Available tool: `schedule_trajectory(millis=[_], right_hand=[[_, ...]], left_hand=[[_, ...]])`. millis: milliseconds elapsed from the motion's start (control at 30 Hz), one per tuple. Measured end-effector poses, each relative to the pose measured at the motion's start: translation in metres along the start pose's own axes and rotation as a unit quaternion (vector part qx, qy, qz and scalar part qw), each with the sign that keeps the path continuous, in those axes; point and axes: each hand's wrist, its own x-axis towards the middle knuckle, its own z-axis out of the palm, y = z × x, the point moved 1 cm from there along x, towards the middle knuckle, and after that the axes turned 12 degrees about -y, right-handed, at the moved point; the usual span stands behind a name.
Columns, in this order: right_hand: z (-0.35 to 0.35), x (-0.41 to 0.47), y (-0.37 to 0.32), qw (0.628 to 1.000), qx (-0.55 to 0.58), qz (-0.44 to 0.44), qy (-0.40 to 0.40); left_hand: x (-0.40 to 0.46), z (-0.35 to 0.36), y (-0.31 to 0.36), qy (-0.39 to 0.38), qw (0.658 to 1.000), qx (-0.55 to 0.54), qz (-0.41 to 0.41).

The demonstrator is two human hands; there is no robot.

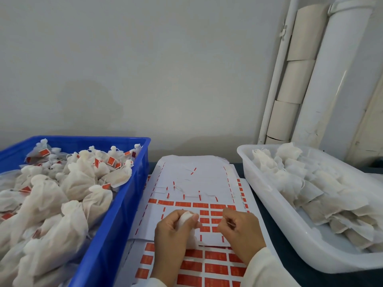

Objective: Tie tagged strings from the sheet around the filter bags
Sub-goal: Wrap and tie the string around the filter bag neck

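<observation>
Sheet (196,183) between crate (116,214) of tied bags at left and tray (269,204) of untied bags at right.

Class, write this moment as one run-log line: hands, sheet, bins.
left hand grips filter bag | right hand pinches, string unclear | tag sheet beneath | blue crate tied bags | white tray untied bags

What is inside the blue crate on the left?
The blue crate holds a heap of white filter bags gathered at the neck, many with red tags. The heap hides the crate's floor and any lower bags.
</observation>
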Motion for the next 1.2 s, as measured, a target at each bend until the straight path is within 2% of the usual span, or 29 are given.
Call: schedule_trajectory(millis=[167,300,400,467,533,600,667,733,833,933,1000,1067,1133,1200], right_hand=[[0.008,0.000,0.000,0.999,0.012,-0.009,-0.032],[0.004,-0.002,0.003,0.999,0.017,0.002,-0.036],[-0.001,-0.001,0.003,0.999,0.000,0.014,-0.042],[0.001,-0.002,0.002,0.997,-0.035,0.009,-0.070],[0.004,-0.003,-0.004,0.993,-0.073,-0.026,-0.091],[0.006,-0.005,-0.011,0.985,-0.114,-0.075,-0.103],[0.007,-0.005,-0.016,0.971,-0.162,-0.127,-0.123],[0.007,-0.008,-0.024,0.941,-0.228,-0.195,-0.156],[-0.004,-0.012,-0.032,0.900,-0.308,-0.297,-0.082],[-0.008,-0.013,-0.034,0.881,-0.302,-0.363,0.006],[-0.007,-0.013,-0.036,0.892,-0.268,-0.359,0.054],[-0.006,-0.011,-0.034,0.916,-0.201,-0.334,0.095],[-0.007,-0.011,-0.033,0.967,-0.013,-0.231,0.109],[-0.004,-0.008,-0.029,0.970,0.205,-0.104,0.079]], left_hand=[[0.002,-0.001,-0.002,0.035,0.999,-0.018,-0.033],[0.004,-0.004,-0.003,-0.027,0.998,0.046,-0.043],[0.006,-0.003,0.001,-0.076,0.994,0.039,-0.074],[0.007,-0.003,0.002,-0.114,0.985,-0.062,-0.112],[0.006,-0.006,0.009,-0.163,0.953,-0.211,-0.147],[0.006,-0.006,0.014,-0.152,0.944,-0.245,-0.164],[0.008,-0.004,0.014,-0.095,0.964,-0.174,-0.175],[0.008,-0.004,0.009,-0.066,0.988,-0.068,-0.118],[0.004,-0.002,0.001,-0.088,0.993,0.067,-0.027],[0.000,0.000,-0.005,-0.122,0.966,0.217,0.073],[-0.001,0.001,-0.005,-0.164,0.941,0.261,0.137],[-0.002,0.001,-0.005,-0.196,0.939,0.241,0.146],[-0.003,0.001,-0.007,-0.212,0.944,0.214,0.134],[-0.003,0.003,-0.005,-0.238,0.954,0.156,0.095]])
